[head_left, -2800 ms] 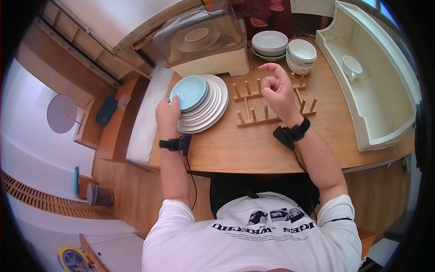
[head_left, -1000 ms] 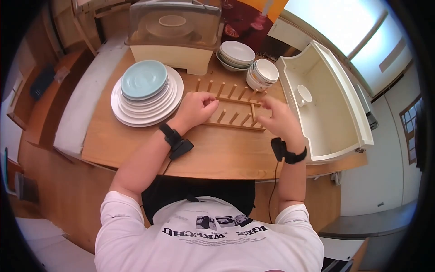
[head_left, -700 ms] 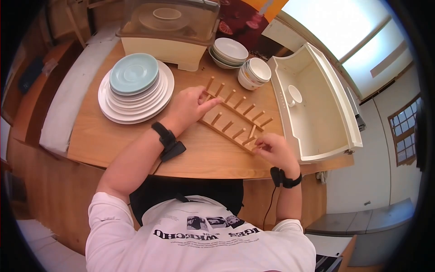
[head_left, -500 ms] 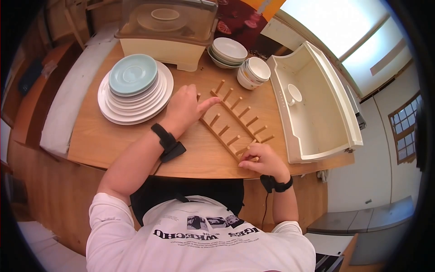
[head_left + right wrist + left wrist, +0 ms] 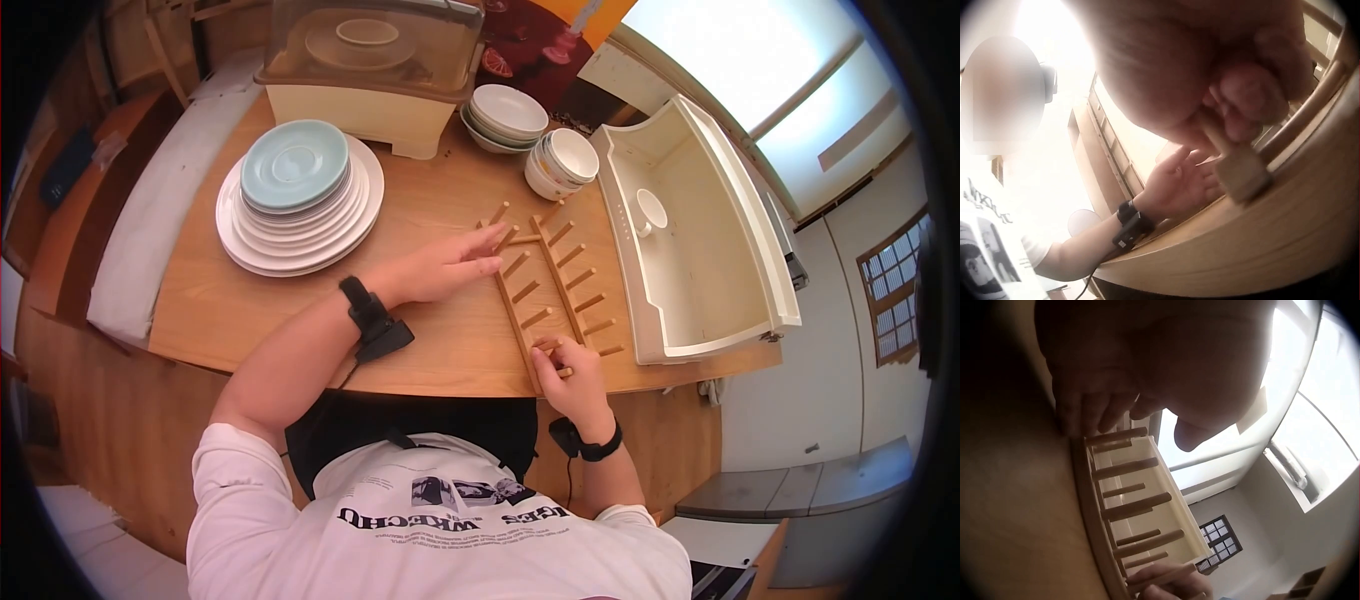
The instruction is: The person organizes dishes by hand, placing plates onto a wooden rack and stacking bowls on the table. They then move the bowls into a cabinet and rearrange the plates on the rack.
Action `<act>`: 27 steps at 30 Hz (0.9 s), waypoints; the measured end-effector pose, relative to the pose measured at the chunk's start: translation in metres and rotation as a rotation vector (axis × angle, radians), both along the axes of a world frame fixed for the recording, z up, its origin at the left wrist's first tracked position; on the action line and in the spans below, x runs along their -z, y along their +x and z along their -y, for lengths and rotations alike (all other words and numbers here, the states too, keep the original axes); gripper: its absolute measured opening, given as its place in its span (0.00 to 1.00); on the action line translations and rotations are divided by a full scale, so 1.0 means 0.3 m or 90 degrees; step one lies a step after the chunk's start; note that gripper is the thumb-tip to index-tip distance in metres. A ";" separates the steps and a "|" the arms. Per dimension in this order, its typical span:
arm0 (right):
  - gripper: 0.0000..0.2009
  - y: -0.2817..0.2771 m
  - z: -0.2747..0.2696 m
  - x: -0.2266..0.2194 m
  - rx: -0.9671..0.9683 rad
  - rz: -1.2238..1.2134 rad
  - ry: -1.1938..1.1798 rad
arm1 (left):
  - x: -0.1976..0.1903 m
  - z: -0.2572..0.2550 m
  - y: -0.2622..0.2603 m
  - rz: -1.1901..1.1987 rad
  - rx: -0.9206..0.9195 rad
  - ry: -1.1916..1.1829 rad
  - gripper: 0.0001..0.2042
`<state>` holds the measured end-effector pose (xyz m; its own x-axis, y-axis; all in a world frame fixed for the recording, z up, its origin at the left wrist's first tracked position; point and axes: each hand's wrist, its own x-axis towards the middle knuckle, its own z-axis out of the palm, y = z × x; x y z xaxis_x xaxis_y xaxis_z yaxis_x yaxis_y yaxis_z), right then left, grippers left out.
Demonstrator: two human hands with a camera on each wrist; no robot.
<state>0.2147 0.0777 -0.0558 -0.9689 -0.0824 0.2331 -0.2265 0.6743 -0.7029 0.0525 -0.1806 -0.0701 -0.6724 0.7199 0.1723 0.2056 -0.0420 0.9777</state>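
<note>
A wooden peg dish rack (image 5: 562, 284) lies slantwise on the table, one end toward the front edge. My right hand (image 5: 572, 378) grips its near end, fingers curled about the end pegs; in the right wrist view the square end of a rail (image 5: 1241, 175) shows below those fingers. At the far left end, my left hand (image 5: 445, 272) reaches over with straight fingers touching the rack. The left wrist view shows those fingertips by the first peg (image 5: 1116, 436) and the right hand (image 5: 1175, 581) at the other end.
Left of the rack stands a stack of white plates (image 5: 300, 262) topped by a pale blue plate (image 5: 295, 163). Behind are two bowl stacks, one wide (image 5: 507, 108), one narrow (image 5: 572, 155), and a lidded cream box (image 5: 355, 115). A cream tub (image 5: 700, 270) holding a white cup (image 5: 650, 208) stands right.
Both hands have come to the rack, the left from the plate stack. The rack has turned clockwise, its right end swinging toward the table's front edge. The left fingers have straightened.
</note>
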 end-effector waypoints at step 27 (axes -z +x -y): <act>0.13 -0.347 -0.289 0.023 0.192 -0.006 0.077 | 0.003 -0.004 0.007 -0.039 -0.029 -0.127 0.27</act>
<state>0.1107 0.1645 -0.0627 -0.9517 0.1804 0.2484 -0.0099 0.7906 -0.6122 0.0547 -0.1793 -0.0710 -0.6977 0.7129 0.0711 0.2616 0.1611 0.9516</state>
